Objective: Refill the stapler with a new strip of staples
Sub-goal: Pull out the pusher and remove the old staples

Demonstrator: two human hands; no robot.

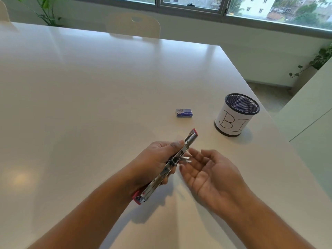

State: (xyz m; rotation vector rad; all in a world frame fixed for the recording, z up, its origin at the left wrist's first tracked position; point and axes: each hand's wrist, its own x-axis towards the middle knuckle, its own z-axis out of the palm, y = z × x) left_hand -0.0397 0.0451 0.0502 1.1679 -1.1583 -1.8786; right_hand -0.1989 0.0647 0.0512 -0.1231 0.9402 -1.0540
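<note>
My left hand (pixel 158 159) grips a red and silver stapler (pixel 167 169), swung fully open and held above the table with its metal channel facing right. Small silver staple pieces (pixel 186 159) sit just off the channel, over the fingers of my right hand (pixel 206 169). That hand lies palm up beside the stapler, fingers spread; whether the pieces rest on the fingertips or hang in the air I cannot tell. A small blue staple box (pixel 184 113) lies shut on the white table (pixel 89 105), farther off.
A black mesh cup (pixel 237 115) wrapped in white paper lettered "BI" stands at the right, near the table's edge. A pale chair (pixel 133 25) sits at the far side. Windows and plants lie beyond.
</note>
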